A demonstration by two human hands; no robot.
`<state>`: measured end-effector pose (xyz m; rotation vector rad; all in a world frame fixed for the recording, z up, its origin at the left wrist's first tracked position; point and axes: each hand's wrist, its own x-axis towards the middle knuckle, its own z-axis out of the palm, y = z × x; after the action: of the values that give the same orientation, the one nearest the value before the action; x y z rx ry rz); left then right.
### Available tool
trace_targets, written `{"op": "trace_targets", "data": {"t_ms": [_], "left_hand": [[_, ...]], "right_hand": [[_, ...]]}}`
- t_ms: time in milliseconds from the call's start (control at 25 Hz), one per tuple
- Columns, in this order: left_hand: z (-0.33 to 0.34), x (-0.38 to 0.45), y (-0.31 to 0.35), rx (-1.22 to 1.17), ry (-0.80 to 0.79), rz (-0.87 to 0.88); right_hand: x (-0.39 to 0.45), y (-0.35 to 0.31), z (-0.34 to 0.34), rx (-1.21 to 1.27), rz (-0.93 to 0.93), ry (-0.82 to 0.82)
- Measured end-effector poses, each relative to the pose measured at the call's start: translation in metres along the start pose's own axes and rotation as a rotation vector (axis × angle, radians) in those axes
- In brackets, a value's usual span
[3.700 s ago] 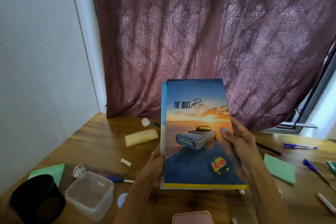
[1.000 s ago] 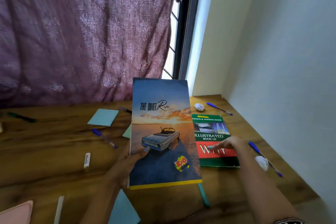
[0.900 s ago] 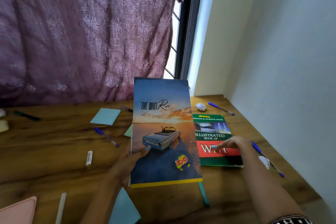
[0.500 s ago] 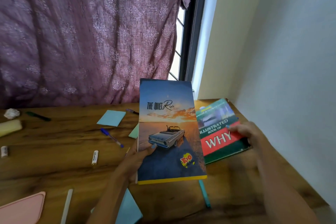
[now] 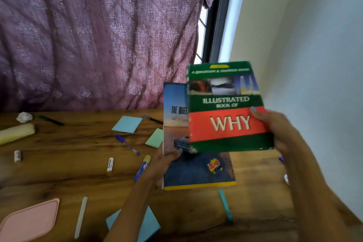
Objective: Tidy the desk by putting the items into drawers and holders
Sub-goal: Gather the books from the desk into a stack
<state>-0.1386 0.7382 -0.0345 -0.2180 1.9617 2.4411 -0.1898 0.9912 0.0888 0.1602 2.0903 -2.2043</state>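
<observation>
My right hand (image 5: 275,129) grips the right edge of a green and red book titled "Illustrated Book of WHY" (image 5: 225,108) and holds it up in the air. Behind it, my left hand (image 5: 167,161) holds the blue "The Quiet Ride" notebook (image 5: 196,171) upright by its left edge. The green book overlaps the upper right part of the notebook's cover. Both are above the wooden desk (image 5: 68,179).
On the desk lie several pens (image 5: 127,144), a glue stick (image 5: 142,167), a small white tube (image 5: 110,164), blue and green sticky-note pads (image 5: 127,124), a crumpled paper ball (image 5: 24,117), a yellow sponge (image 5: 16,132), a pink lid (image 5: 29,220) and a teal pen (image 5: 225,205). A white wall stands close on the right.
My right hand has taken the green book off the desk and raised it in front of the notebook. The left hand keeps holding the notebook. The view turned right earlier.
</observation>
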Motion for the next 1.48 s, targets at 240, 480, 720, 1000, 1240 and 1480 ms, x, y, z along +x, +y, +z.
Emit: {"op": "trace_targets", "data": {"t_ms": [240, 480, 720, 1000, 1240, 1480], "left_hand": [[0.003, -0.004, -0.006, -0.112, 0.034, -0.136], [-0.005, -0.022, -0.007, -0.109, 0.085, -0.143], [-0.004, -0.037, 0.005, -0.188, 0.127, -0.205], [-0.008, -0.052, 0.003, -0.026, -0.139, -0.228], [0.037, -0.041, 0.017, 0.185, -0.231, -0.082], [0.096, -0.011, 0.014, 0.488, -0.148, 0.220]], "right_hand": [[-0.002, 0.054, 0.027, -0.063, 0.061, -0.037], [-0.018, 0.079, 0.040, -0.089, -0.032, -0.044], [-0.035, 0.093, 0.050, -0.069, -0.112, 0.034], [-0.054, 0.109, 0.032, -0.135, -0.141, 0.088], [-0.051, 0.089, -0.017, -0.179, -0.170, 0.083], [-0.019, 0.065, -0.062, -0.198, -0.335, 0.051]]}}
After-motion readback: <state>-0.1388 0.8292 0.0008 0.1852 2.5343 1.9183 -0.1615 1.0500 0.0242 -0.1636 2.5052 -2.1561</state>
